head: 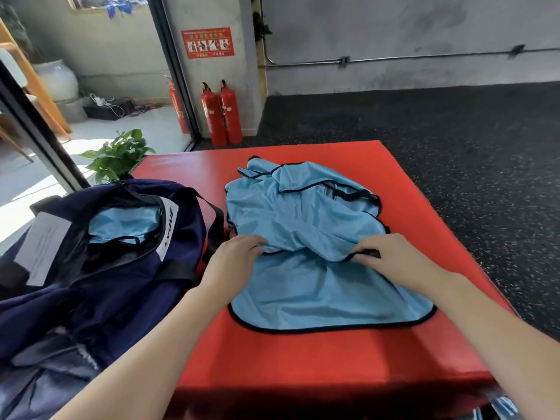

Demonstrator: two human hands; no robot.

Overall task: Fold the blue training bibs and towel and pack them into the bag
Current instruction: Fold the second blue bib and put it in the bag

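Both forearms reaching forward over red mat [303, 359]; left hand [235, 257] and right hand [391, 257] palm-down, fingers curled, each pinching the black-trimmed edge of light blue bib [303, 237] at its folded-over middle. Bib spread on mat, near hem flat, far half rumpled. Navy bag [121, 283] just left of mat, open, more blue fabric [121, 225] inside; white label [168, 231] reading partly "VQUE".

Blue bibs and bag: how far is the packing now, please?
Done: one blue piece already lies inside the open navy bag. In hand: the left hand and the right hand grip a bib spread on the red mat, mid-fold. Left: finishing this fold and packing it. No towel can be told apart.
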